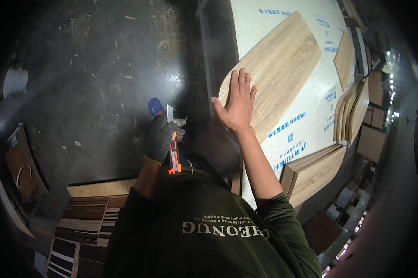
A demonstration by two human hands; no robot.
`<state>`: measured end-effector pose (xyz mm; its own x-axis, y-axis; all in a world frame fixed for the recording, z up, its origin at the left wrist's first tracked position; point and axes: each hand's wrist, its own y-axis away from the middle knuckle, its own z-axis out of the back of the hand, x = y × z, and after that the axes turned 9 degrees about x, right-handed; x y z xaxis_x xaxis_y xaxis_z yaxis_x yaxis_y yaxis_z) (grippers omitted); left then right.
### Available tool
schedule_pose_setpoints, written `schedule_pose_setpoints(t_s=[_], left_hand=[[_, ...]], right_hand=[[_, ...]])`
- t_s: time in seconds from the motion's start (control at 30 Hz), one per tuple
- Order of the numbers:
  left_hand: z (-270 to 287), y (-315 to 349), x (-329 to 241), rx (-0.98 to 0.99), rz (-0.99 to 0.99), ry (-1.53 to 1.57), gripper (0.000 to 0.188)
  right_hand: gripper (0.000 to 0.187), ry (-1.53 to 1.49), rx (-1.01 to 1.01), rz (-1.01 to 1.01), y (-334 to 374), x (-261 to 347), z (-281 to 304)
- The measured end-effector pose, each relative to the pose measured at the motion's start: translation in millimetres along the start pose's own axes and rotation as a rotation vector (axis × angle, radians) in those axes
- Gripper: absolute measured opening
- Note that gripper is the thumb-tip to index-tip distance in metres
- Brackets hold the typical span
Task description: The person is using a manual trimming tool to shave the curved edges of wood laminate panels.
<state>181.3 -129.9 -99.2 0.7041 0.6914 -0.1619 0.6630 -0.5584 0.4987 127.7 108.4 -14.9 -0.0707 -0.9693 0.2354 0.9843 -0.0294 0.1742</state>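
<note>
My right hand [238, 103], bare, lies open with its fingers spread on a wood-grain panel [285, 62]. The panel has a rounded end near my hand and rests on a white printed board [301, 125]. Lower and to the left, my left hand [159, 137], in a dark grey glove, is closed round an orange utility knife [174, 160]. A flat silvery metal piece [170, 112] shows above its fingers; whether it belongs to the knife I cannot tell. The gloved hand is apart from the panel, over my leg.
Stacked wood-grain panels [311, 173] stand at the near right, with curved pieces [350, 113] beyond them. A small angled offcut [344, 60] lies at the far right. Shavings litter the dark floor [97, 88]. Board stacks [86, 220] sit at the lower left; a white bucket [15, 82] stands far left.
</note>
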Motion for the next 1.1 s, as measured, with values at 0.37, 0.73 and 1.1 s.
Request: schedule_pose_setpoints(t_s=[0.37,0.73,1.1], left_hand=[[-21.9,-5.6,-5.5,-0.062,-0.129,-0.427,0.033],[-70.7,-37.2,-16.2,0.129,-0.217,-0.769,0.041],[-101.8,-68.6,11.4,0.25,-0.697,-2.111,0.043]], right_hand=[[0.088,0.006,0.053,0.065,1.2,1.6,3.9],[0.087,-0.022,0.038,0.041,-0.3,1.7,1.0],[0.067,-0.024,-0.009,0.033,58.8,-110.5,17.1]])
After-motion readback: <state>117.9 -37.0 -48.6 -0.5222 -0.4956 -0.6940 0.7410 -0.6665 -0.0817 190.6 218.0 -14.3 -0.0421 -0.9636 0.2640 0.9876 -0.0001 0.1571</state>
